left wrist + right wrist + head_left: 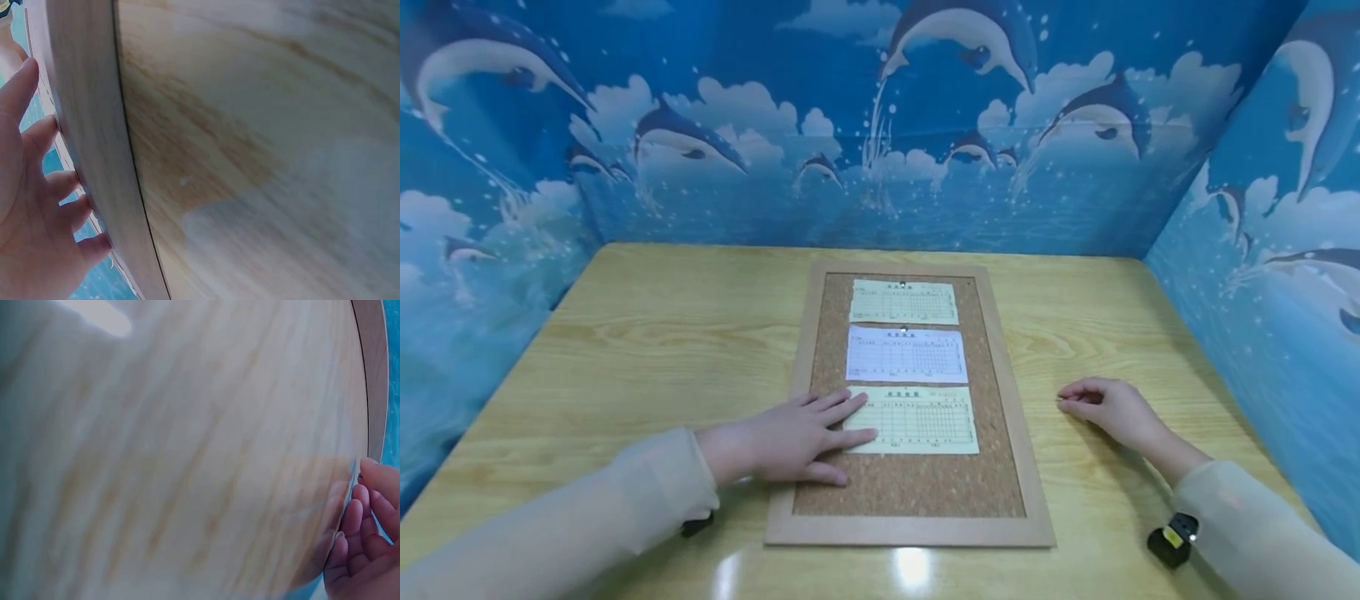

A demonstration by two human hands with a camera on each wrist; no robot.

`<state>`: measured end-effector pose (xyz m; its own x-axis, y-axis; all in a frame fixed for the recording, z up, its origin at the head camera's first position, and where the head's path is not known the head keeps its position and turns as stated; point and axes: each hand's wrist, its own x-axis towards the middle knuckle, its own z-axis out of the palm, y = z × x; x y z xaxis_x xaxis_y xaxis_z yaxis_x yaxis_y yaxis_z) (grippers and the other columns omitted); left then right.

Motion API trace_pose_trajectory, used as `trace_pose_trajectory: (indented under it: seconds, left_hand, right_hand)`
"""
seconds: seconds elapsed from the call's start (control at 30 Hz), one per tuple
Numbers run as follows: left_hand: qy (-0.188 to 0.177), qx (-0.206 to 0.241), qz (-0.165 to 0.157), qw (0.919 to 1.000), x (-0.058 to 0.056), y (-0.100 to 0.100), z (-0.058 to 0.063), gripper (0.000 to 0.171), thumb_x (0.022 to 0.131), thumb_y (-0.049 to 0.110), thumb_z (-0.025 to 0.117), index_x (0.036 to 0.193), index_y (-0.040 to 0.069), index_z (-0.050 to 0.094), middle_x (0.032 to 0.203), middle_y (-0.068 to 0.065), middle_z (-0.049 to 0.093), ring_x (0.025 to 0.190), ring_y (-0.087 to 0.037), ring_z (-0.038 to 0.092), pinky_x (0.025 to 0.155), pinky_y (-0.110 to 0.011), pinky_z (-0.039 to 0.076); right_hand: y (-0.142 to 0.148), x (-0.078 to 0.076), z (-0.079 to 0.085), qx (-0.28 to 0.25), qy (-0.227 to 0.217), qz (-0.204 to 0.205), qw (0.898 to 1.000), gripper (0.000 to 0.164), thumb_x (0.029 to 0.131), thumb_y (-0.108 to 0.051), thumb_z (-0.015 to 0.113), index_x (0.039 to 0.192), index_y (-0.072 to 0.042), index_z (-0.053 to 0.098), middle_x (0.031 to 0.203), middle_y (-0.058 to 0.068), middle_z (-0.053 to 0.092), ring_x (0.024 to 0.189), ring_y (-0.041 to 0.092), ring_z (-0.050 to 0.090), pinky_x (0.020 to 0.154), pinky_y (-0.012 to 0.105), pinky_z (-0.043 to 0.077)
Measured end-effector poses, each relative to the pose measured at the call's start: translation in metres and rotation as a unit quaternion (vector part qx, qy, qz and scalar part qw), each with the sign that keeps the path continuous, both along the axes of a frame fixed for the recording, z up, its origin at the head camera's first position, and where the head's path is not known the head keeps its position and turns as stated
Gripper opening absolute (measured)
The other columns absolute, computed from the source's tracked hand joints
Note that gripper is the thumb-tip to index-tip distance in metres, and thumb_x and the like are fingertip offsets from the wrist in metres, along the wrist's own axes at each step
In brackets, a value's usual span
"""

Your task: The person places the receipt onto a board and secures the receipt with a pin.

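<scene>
A cork board (910, 492) with a light wooden frame lies on the table, bearing three printed slips in a column. The top slip (904, 304) is pale green, the middle slip (907, 357) pale violet, the lowest slip (917, 425) pale green. A small shiny pin (902, 284) sits at the top slip's upper edge, another pin (904, 329) at the middle slip's. My left hand (797, 437), fingers spread, rests over the board's left side, fingertips on the lowest slip's left edge. Right of the board, my right hand (1112, 412) pinches a tiny pin-like thing (1060, 399), mostly hidden by the fingertips.
The wood-grain table (662, 333) extends on both sides of the board. Blue dolphin-printed cloth (760, 208) encloses the table at the back and sides. A black wrist camera (1172, 537) shows at the right sleeve.
</scene>
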<state>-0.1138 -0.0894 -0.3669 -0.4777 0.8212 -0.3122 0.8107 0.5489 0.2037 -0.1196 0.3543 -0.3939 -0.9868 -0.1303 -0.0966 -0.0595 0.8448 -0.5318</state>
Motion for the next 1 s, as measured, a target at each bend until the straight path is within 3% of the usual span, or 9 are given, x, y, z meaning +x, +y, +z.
trace_pose_trajectory:
  seconds: [0.3, 0.43, 0.77, 1.0]
  left_hand:
    - [0.001, -0.007, 0.002, 1.0000, 0.000, 0.001, 0.001, 0.065, 0.090, 0.063, 0.035, 0.147, 0.033, 0.025, 0.155, -0.008, 0.006, 0.140, -0.029, 0.006, 0.107, -0.054, 0.017]
    - [0.000, -0.009, 0.002, 1.0000, 0.000, 0.001, 0.000, 0.065, 0.090, 0.064, 0.034, 0.147, 0.034, 0.024, 0.155, -0.008, 0.005, 0.141, -0.029, 0.006, 0.107, -0.054, 0.017]
    - [-0.006, -0.005, 0.007, 0.9999, 0.000, 0.001, -0.001, 0.065, 0.090, 0.064, 0.034, 0.147, 0.034, 0.024, 0.156, -0.007, 0.005, 0.141, -0.028, 0.006, 0.108, -0.054, 0.016]
    - [-0.002, -0.004, 0.006, 1.0000, 0.001, 0.001, -0.002, 0.065, 0.090, 0.064, 0.035, 0.147, 0.034, 0.024, 0.156, -0.007, 0.005, 0.141, -0.029, 0.005, 0.108, -0.054, 0.016]
  right_hand:
    - [-0.007, -0.001, 0.001, -0.014, 0.001, -0.010, 1.000, 0.027, 0.088, -0.023, 0.066, 0.103, 0.000, 0.068, 0.100, 0.015, 0.067, 0.091, 0.028, 0.061, 0.079, 0.043, 0.049]
    - [-0.010, -0.003, 0.002, -0.023, 0.000, -0.010, 1.000, 0.029, 0.089, -0.025, 0.065, 0.105, 0.000, 0.068, 0.101, 0.016, 0.067, 0.092, 0.029, 0.062, 0.080, 0.044, 0.049]
    - [-0.016, -0.007, 0.006, -0.051, 0.003, -0.017, 0.999, 0.032, 0.090, -0.025, 0.064, 0.107, 0.002, 0.066, 0.100, 0.013, 0.068, 0.088, 0.022, 0.062, 0.069, 0.021, 0.048]
    - [-0.021, -0.008, 0.007, -0.073, 0.017, -0.010, 0.997, 0.028, 0.089, -0.021, 0.065, 0.105, 0.003, 0.066, 0.097, 0.013, 0.068, 0.082, 0.014, 0.061, 0.066, 0.020, 0.049]
